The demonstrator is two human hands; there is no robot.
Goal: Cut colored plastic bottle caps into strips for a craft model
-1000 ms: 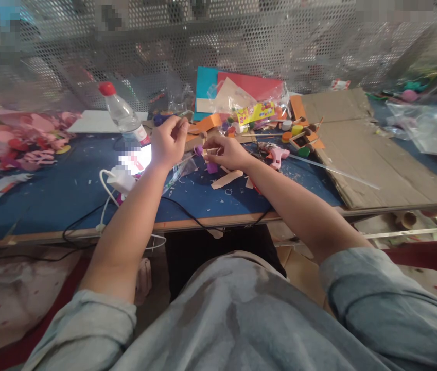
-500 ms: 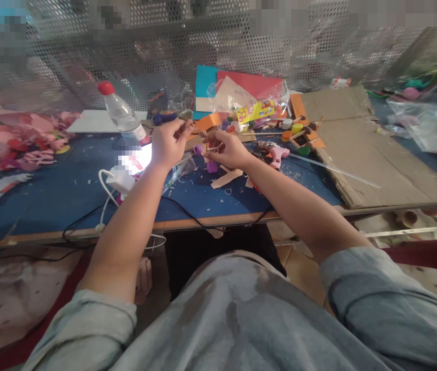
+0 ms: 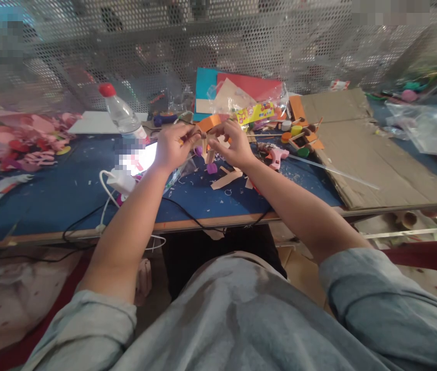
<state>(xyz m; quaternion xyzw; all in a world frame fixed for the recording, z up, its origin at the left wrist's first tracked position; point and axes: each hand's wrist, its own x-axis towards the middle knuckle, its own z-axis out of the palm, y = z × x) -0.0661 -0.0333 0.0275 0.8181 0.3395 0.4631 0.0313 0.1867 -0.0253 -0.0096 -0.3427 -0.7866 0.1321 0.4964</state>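
Observation:
My left hand [image 3: 175,147] is closed in a pinch over the middle of the blue table. A small brownish piece shows at its fingertips, too small to name. Facing it from the right, my right hand [image 3: 236,144] has its thumb and fingers apart, with nothing clearly held. Between and below the hands are thin wooden pieces and a purple piece [image 3: 211,168]. Closer to me lie flat wooden strips [image 3: 226,179]. A pink glue gun [image 3: 278,157] rests to the right of my right hand.
A clear bottle with a red cap [image 3: 107,90] stands left, behind a glowing screen [image 3: 143,158] and a white plug [image 3: 121,181]. Pink cut pieces [image 3: 29,136] pile up at far left. Cardboard [image 3: 380,159] covers the right side. Coloured sheets [image 3: 247,85] lie at the back.
My two hands have come closer together, the left moving slightly right and down. My right hand's fingers have opened from a pinch around a small stick.

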